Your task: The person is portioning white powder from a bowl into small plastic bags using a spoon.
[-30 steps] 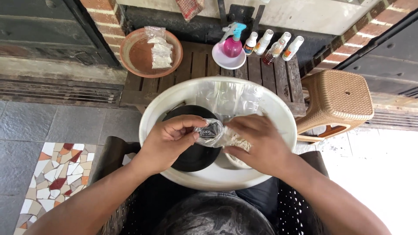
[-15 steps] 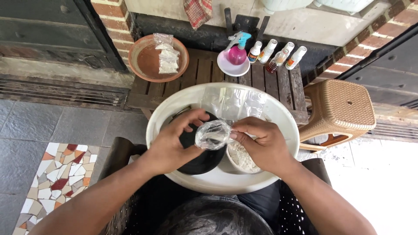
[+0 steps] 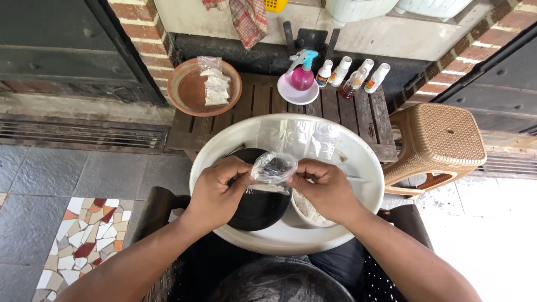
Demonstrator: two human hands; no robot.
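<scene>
Both hands — left hand (image 3: 215,193), right hand (image 3: 324,187) — pinch a small clear plastic bag (image 3: 273,168) in a narrow grip over the white basin (image 3: 358,162); bag unopened, black dish (image 3: 260,207) and powder bowl (image 3: 305,210) waiting below.

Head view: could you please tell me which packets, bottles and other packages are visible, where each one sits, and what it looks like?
Small clear plastic bag: pinched between left hand and right hand over the white basin; crumpled.
Clear packets of white powder: stacked in the brown clay dish.
Pink spray bottle: turquoise trigger, standing in a white bowl.
Small white-capped bottles: a row on the wooden pallet, labels too small to tell.
</scene>
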